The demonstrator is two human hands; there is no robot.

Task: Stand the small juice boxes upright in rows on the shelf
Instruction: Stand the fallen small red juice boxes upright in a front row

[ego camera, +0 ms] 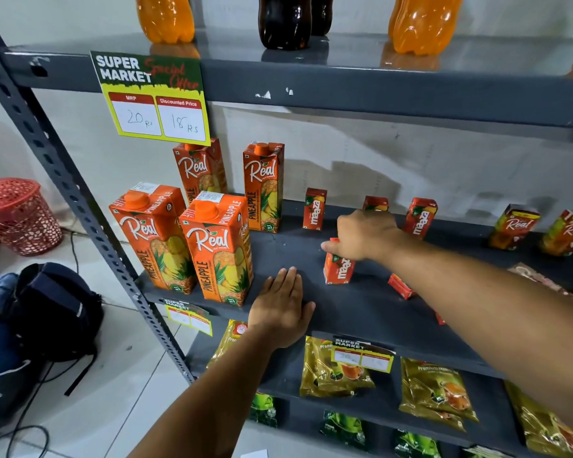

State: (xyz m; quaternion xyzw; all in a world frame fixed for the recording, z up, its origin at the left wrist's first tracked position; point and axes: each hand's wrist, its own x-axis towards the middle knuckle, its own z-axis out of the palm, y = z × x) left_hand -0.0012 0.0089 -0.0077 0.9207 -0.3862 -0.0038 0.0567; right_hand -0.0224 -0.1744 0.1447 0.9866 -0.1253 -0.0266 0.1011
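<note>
Both forearms are bare from wrist to as far up as the view reaches, with no sleeves showing. The left hand (283, 307) and the right hand (366, 234) wear no gloves, rings, watch or bands. The fingernails that show are short and unpainted.

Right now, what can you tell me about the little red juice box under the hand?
The small Maaza box is a red carton, seemingly card, with white lettering and a mango picture. It stands nearly upright, slightly tilted, on the dark grey shelf, ahead of the back row. The right hand rests on its top, covering it.
</note>
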